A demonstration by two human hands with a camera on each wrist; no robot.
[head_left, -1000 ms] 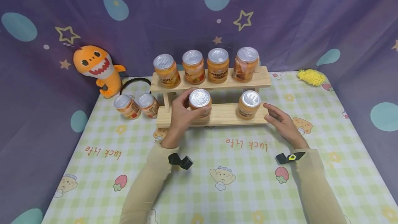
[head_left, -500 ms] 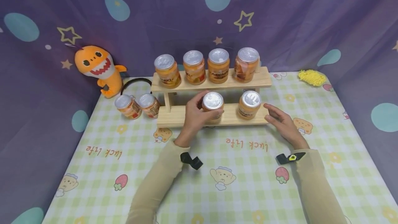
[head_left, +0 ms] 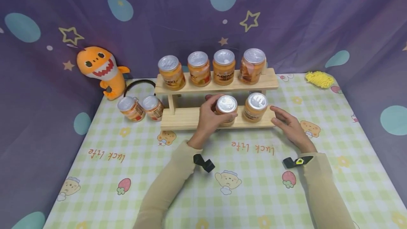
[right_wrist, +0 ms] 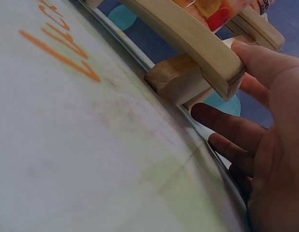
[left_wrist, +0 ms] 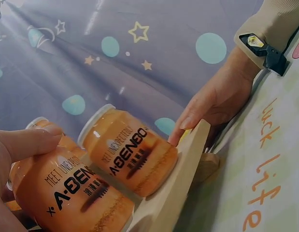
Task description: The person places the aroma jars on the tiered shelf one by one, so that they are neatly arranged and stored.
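Note:
My left hand (head_left: pixel 210 117) grips an orange can (head_left: pixel 226 107) with a silver lid, thumb in front and fingers behind. This can is upright at the lower shelf of a two-tier wooden rack (head_left: pixel 181 118), close beside another orange can (head_left: pixel 255 108) near the shelf's right end. In the left wrist view, black lettering shows on the held can (left_wrist: pixel 74 193) and on its neighbour (left_wrist: pixel 130 152). My right hand (head_left: pixel 292 130) is at the right end of the lower shelf, thumb tip at the wood and the other fingers extended loosely, as the right wrist view shows.
Several similar cans (head_left: pixel 224 68) line the upper shelf (head_left: pixel 210 87). Two more cans (head_left: pixel 131 109) stand on the checked tablecloth left of the rack, before a black coiled band (head_left: pixel 138 81). An orange shark plush (head_left: pixel 103 71) sits back left; a yellow yarn bundle (head_left: pixel 319 79) lies back right.
My left hand has moved the gripped can rightward along the lower shelf, nearer to the other can. The right hand has stayed in place at the shelf's end.

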